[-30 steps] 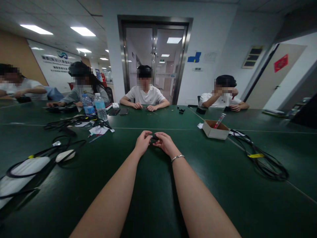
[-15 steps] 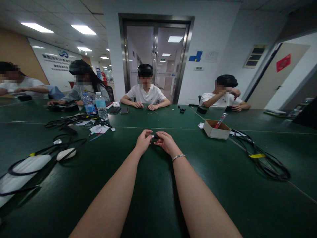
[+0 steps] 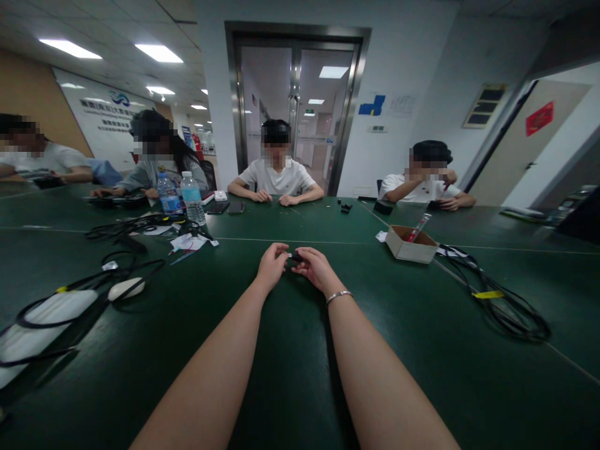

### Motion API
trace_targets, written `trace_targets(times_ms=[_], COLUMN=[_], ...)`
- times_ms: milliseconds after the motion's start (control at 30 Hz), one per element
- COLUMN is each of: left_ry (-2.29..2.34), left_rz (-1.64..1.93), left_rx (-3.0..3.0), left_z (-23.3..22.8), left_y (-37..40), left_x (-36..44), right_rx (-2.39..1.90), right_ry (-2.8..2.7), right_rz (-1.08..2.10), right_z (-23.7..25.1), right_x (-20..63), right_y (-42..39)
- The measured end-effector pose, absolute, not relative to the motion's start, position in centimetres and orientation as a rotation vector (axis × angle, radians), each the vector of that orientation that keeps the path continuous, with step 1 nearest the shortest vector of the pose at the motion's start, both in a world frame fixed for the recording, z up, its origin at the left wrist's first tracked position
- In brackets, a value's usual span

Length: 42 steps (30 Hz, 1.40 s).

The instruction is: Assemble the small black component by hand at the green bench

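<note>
Both my hands meet just above the green table, in front of my outstretched arms. Between them is a small black object with a silvery end; it is too small and too covered by fingers to tell its kind. My left hand is closed, with thumb and fingertips pinching at the silvery end on the left. My right hand, with a silver bracelet at the wrist, is closed around the black part. The fingers hide much of the object.
An open carton box holding a red-and-clear tube stands to the right, beside a coiled black cable. At left lie cables, a white mouse-like object, papers and two water bottles. Several people sit across the table.
</note>
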<state>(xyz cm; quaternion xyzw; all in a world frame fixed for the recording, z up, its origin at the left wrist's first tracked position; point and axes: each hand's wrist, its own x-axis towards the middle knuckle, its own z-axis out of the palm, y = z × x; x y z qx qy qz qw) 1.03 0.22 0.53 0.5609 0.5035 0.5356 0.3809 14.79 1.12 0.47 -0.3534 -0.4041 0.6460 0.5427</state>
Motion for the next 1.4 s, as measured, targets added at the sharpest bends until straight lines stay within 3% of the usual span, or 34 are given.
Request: trace_targets(times_ms=[867, 1167, 1400], left_ry=[1.293, 1.407, 1.595], left_rz=[1.416, 1.358, 1.369], left_rx=[1.491, 1.783, 1.672], left_z=[-0.7, -1.1, -0.7], left_y=[1.1, 1.3, -0.6], left_x=[0.7, 0.6, -0.2], right_rx=[-0.833, -1.146, -1.248], right_ry=[-1.111, -1.482, -1.633], right_rz=[1.515, 1.015, 0.687], right_z=[0.2, -1.3, -0.6], right_x=[14.6, 12.9, 11.8], right_y=[1.2, 1.7, -0.8])
